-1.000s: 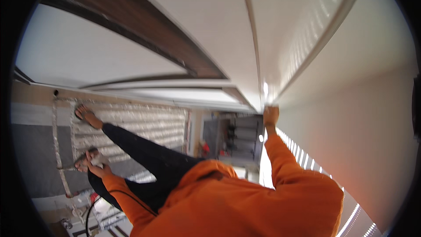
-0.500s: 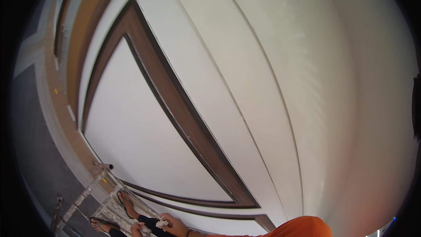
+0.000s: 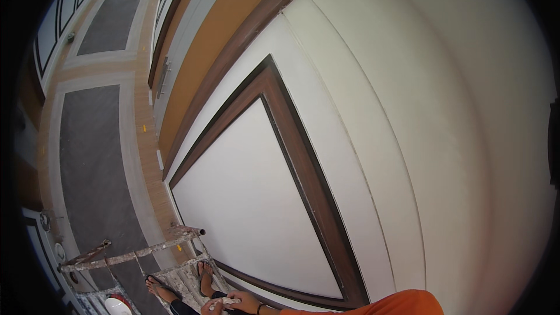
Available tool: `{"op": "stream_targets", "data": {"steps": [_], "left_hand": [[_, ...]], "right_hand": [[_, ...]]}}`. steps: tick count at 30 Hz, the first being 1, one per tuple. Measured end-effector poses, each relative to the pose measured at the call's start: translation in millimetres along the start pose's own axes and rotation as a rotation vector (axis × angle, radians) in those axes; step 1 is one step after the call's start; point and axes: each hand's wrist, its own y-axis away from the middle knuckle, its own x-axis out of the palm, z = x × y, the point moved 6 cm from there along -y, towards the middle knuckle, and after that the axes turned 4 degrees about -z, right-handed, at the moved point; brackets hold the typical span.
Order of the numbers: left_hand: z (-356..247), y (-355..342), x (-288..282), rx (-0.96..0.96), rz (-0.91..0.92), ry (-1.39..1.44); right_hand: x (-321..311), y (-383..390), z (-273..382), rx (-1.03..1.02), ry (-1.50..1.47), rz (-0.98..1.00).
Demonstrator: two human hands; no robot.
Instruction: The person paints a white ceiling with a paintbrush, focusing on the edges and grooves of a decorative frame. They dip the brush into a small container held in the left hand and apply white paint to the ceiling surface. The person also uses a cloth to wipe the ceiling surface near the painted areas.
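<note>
The person stands high on a paint-spattered scaffold platform [image 3: 181, 280], sandalled feet [image 3: 205, 270] planted on its planks, close against a white wall panel [image 3: 245, 210] framed in dark brown trim [image 3: 303, 169]. Both hands meet low at the bottom of the head view: the left hand [image 3: 211, 307] and the right hand [image 3: 248, 301] are closed together around a small pale wad [image 3: 228, 301], perhaps a cloth or a sanding pad; I cannot tell which. Each grip looks wrapped about it, though the fingers are too small to read finely. An orange sleeve [image 3: 396, 304] shows at the lower edge. Far below runs the grey and tan floor [image 3: 93, 157]. By my judgement this is a pause to fold or ready the wad between passes on the wall; the next move would call for lifting it back to the panel while keeping steady footing.
</note>
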Motion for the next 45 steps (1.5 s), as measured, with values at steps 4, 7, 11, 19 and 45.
{"op": "stream_targets", "data": {"steps": [4, 7, 11, 19, 45], "left_hand": [[10.4, 7.3, -21.2, 0.057, -0.344, -0.166], [-51.2, 20.0, -36.3, -0.254, -0.324, -0.096], [-20.8, 3.9, -17.7, -0.158, -0.108, 0.161], [-155.0, 3.9, -50.5, 0.036, -0.272, 0.268], [-272.5, 26.2, -116.2, 0.083, -0.343, 1.313]], "right_hand": [[-29.6, -31.8, -74.0, 0.052, 0.431, -0.153], [-33.1, -52.5, -86.9, -0.006, 0.624, -0.264], [-45.0, -80.9, -71.4, -0.160, 0.569, -0.394], [-48.1, -119.1, -31.7, -0.038, 0.004, -0.218], [40.0, -87.0, 145.9, -0.110, -0.497, 0.055]]}}
